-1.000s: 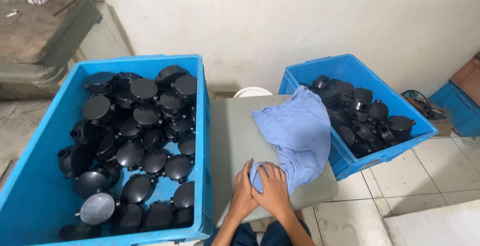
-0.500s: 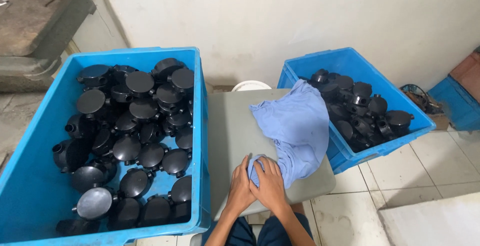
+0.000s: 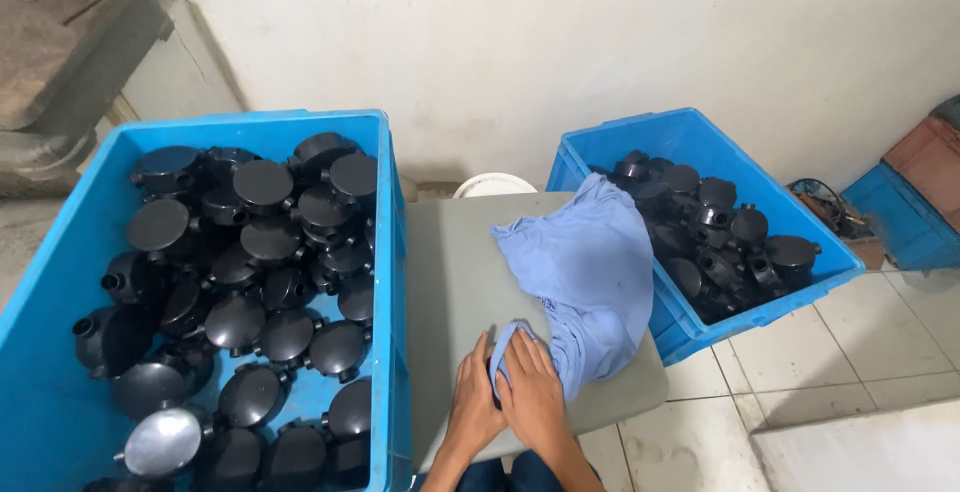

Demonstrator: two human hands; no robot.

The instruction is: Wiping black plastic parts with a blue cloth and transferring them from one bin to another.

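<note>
Hands meet at the grey surface's (image 3: 450, 272) near edge: left hand (image 3: 474, 402) and right hand (image 3: 530, 397), fingers curled, press blue cloth (image 3: 590, 262) round a hidden piece; rub firmly, turning it.

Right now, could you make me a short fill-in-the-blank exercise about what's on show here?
1. Both hands, left hand and right hand, press on a light blue ____.
2. The cloth lies on a ____ table.
3. The crates are coloured ____.
4. The round parts in them are ____.

Missing words: cloth; grey; blue; black
</note>
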